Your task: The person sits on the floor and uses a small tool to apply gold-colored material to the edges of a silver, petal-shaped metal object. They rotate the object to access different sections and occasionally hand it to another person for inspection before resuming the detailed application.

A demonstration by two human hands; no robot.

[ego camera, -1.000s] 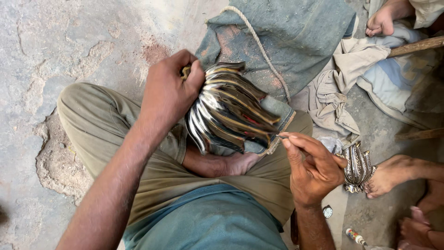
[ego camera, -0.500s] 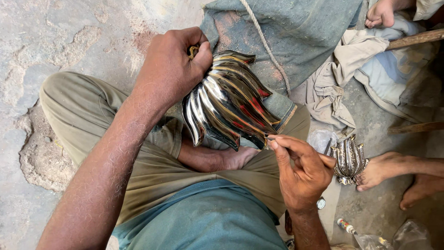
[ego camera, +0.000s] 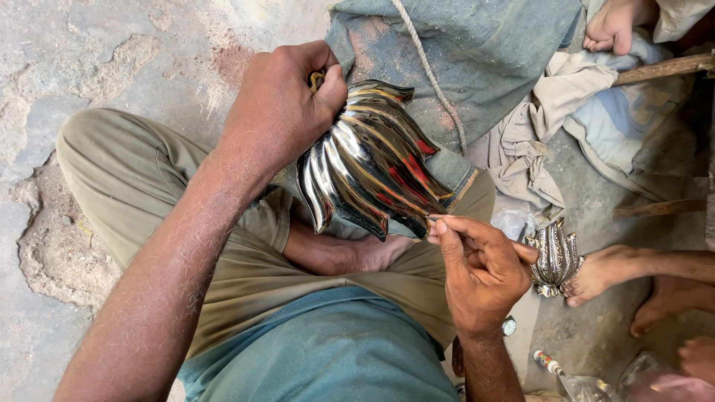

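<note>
My left hand (ego camera: 287,112) grips the top end of a shiny fluted metal piece (ego camera: 369,160) with curved, petal-like ribs, holding it tilted over my lap. At the piece's lower right edge, my right hand (ego camera: 480,272) pinches a thin dark tool (ego camera: 430,218) whose tip touches the rim. I sit cross-legged in olive trousers (ego camera: 134,179); my foot shows under the piece.
A second, smaller fluted metal piece (ego camera: 555,257) stands on the ground to the right, by another person's bare foot (ego camera: 607,272). A dusty blue-grey cloth (ego camera: 477,52) with a rope lies ahead, rags (ego camera: 544,141) beside it. Another person's hand (ego camera: 614,26) is at top right. Cracked concrete floor (ego camera: 89,59) on the left.
The view has shifted so hands and piece sit higher in the frame. My right hand has moved in from just off the piece to its lower edge, the tool tip now touching the rim.
</note>
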